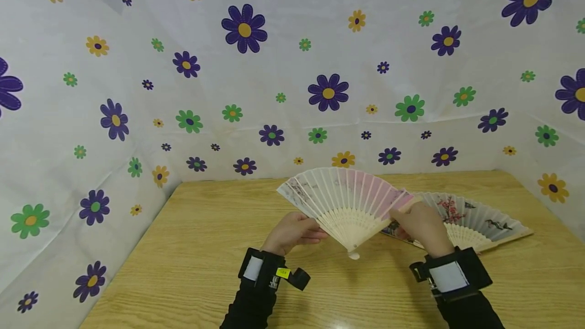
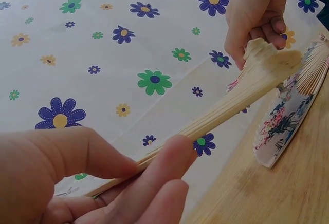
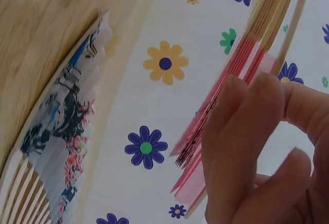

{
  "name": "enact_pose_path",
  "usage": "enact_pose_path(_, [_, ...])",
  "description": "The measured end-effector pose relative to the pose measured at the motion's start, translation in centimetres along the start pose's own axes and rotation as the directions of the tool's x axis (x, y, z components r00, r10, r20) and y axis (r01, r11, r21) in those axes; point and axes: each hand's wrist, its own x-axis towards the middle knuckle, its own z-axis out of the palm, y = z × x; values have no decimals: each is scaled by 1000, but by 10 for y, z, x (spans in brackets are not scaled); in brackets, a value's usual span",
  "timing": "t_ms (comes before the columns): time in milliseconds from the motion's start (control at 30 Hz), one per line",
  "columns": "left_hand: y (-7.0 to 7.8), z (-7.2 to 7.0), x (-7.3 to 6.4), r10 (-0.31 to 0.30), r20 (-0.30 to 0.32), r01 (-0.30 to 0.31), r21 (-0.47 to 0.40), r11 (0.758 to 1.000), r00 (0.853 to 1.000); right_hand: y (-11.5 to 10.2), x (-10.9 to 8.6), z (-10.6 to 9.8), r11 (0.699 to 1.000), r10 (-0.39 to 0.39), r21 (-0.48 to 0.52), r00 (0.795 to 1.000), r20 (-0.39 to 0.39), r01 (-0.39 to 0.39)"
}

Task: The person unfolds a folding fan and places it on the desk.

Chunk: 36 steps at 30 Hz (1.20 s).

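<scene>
A pink and white folding fan (image 1: 347, 197) is spread wide in the air above the table, its pivot end pointing down. My left hand (image 1: 294, 232) pinches its left edge stick between thumb and fingers, as the left wrist view also shows with the fan's wooden sticks (image 2: 205, 121) seen edge-on. At the opposite edge, my right hand (image 1: 420, 225) grips the pink side; in the right wrist view the fingers (image 3: 241, 142) lie against the pink folds (image 3: 226, 100). Behind the right hand, a second fan (image 1: 475, 217) with blossoms and birds lies spread on the table.
The wooden table (image 1: 205, 268) reaches back to a white cloth wall (image 1: 283, 65) printed with purple, green and yellow flowers. That cloth also covers both sides. Each wrist wears a black strap with a camera (image 1: 299, 278).
</scene>
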Motion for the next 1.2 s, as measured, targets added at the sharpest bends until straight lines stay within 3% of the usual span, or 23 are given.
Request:
enact_pose_path(633, [-1, 1, 1, -6, -51, 3, -52, 999, 999, 23, 8, -22, 998, 57, 1, 997, 46, -57])
enact_pose_path(900, [-1, 0, 0, 5, -66, -9, -50, 999, 998, 27, 11, -20, 990, 80, 115, 996, 47, -84])
enact_pose_path(1200, [0, 2, 0, -38, -135, 25, -101, 995, 990, 29, 10, -16, 969, 108, 215, 992, 61, -119])
